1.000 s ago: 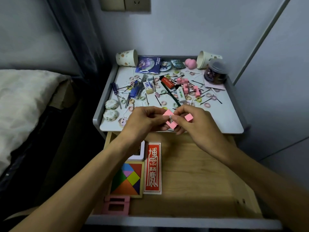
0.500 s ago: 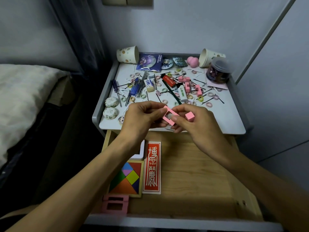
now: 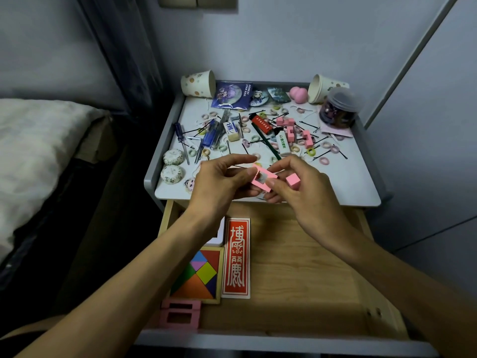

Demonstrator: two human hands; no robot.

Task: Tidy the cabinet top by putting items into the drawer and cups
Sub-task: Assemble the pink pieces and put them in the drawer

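Both hands meet above the front edge of the grey cabinet top (image 3: 356, 177). My left hand (image 3: 219, 182) and my right hand (image 3: 302, 184) both pinch a pink frame-shaped puzzle piece (image 3: 263, 178) between them. A pink block (image 3: 293, 180) juts out from my right hand's fingers. The wooden drawer (image 3: 296, 267) stands open below, holding a tangram tray (image 3: 197, 275), a red card box (image 3: 236, 257) and a pink frame block (image 3: 180, 313). Two paper cups lie on their sides at the back left (image 3: 198, 83) and back right (image 3: 324, 87). More pink puzzle pieces (image 3: 291, 130) lie on the top.
The top is strewn with small hair rings, bobby pins, screwdrivers (image 3: 180, 135), an eraser (image 3: 231, 129), a red lighter (image 3: 260, 124), badges (image 3: 233, 95) and a dark plastic jar (image 3: 338, 109). A bed (image 3: 38, 151) is at the left. Walls close in behind and to the right.
The pink frame piece has turned between my fingers, and its open window faces up. Both hands stay at the same spot above the front edge.
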